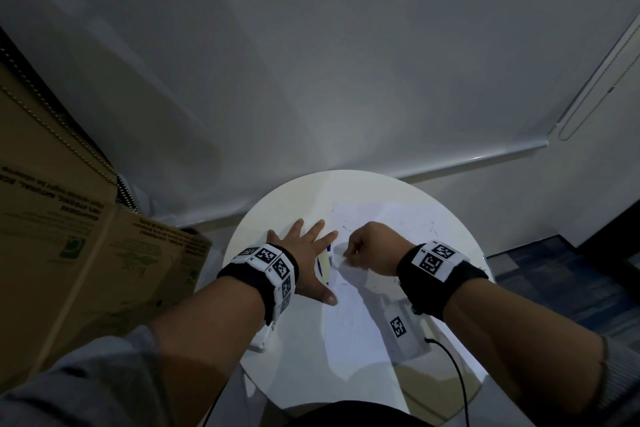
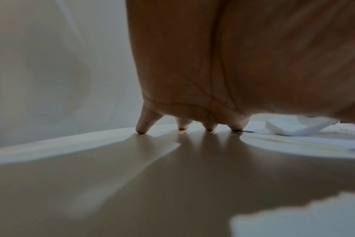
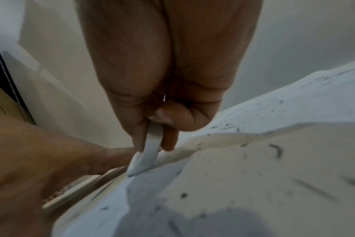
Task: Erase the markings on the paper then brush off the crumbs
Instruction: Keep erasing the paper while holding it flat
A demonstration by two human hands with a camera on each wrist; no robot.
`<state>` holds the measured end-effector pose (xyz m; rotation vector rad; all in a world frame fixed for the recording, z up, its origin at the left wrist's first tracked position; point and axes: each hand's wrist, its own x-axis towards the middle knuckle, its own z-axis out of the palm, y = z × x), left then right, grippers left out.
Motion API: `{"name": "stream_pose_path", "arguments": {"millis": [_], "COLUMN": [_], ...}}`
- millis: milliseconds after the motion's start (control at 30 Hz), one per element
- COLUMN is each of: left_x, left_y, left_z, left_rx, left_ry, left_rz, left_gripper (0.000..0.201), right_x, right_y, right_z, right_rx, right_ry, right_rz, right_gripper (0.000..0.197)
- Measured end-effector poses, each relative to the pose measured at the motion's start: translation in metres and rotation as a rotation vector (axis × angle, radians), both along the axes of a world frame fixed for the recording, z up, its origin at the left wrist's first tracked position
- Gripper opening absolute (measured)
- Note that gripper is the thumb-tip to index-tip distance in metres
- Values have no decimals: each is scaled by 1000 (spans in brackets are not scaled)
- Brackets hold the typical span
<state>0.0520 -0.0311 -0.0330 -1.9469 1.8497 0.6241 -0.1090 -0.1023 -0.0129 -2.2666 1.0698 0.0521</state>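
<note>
Left hand (image 1: 300,255) splayed flat at the white paper sheet's (image 1: 384,218) edge on the round white bench (image 1: 277,340), steadying it, while right hand (image 1: 369,248) pinches a white block eraser (image 3: 147,158), tip down on the sheet to rub markings

White eraser (image 3: 147,158) tip presses crumb-strewn white paper (image 1: 349,308), flat on table.

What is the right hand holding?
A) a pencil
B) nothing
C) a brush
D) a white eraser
D: the right hand pinches a white eraser between thumb and fingers, its tip down on the paper among dark crumbs, while the left hand lies flat and spread beside it on the white table.
</note>
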Motion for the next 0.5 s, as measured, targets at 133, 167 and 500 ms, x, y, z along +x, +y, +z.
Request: {"name": "stream_pose_path", "arguments": {"millis": [133,167,500], "left_x": [-1,-1,0], "left_y": [0,0,1], "left_z": [2,2,0], "left_rx": [-8,-6,-8], "left_ry": [4,4,10], "left_rz": [-2,-2,-4], "left_gripper": [122,122,122], "right_x": [0,2,2], "right_y": [5,2,-4], "right_z": [2,2,2], "right_rx": [51,-11,37], "right_ry": [68,53,101], "right_rz": [86,47,72], "right_gripper": [11,13,13]}}
